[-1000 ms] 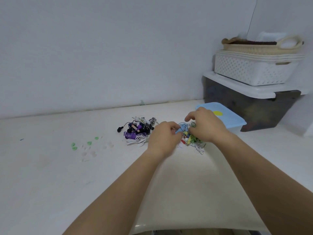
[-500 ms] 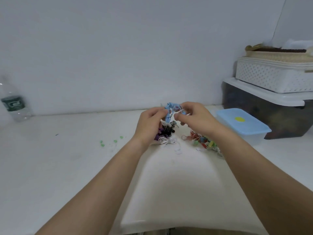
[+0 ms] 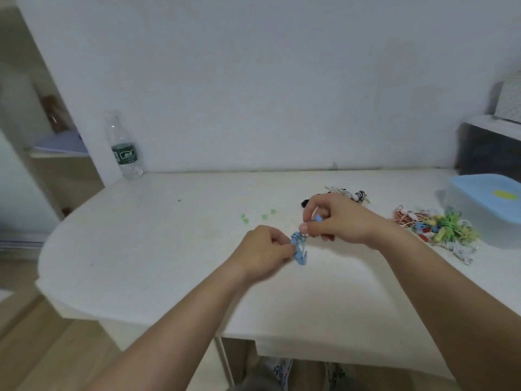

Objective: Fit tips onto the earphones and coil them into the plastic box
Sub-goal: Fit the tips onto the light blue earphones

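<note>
Above the middle of a white bench point(image 3: 146, 238), a person's two bare hands work a bundled set of blue earphones point(image 3: 299, 251), held just over the surface. The left hand point(image 3: 266, 249) pinches the coiled blue bundle, its fingers point(image 3: 283, 244) curled in around it. The right hand point(image 3: 342, 221), slightly higher and farther back, grips the other end, thumb and forefinger closed on the cord where it leaves the bundle; a small blue piece shows between its curled fingers, too blurred to tell what part it is. A few loose green tips point(image 3: 265, 216) lie on the bench just beyond the hands, to the left. Behind the right hand sits a tangle of dark earphones point(image 3: 355, 195), black, white and striped, partly hidden by the knuckles. Farther right a heap of colourful earphones point(image 3: 439, 228) in green, yellow, red and orange lies against the plastic box point(image 3: 479, 221), which stands near the right edge with its pale blue lid on. At the back left corner a clear water bottle point(image 3: 124, 149) with a green label stands upright against the wall. A dark storage bin point(image 3: 489, 153) sits at the far right behind the box, a white basket point(image 3: 510, 101) on top of it
</note>
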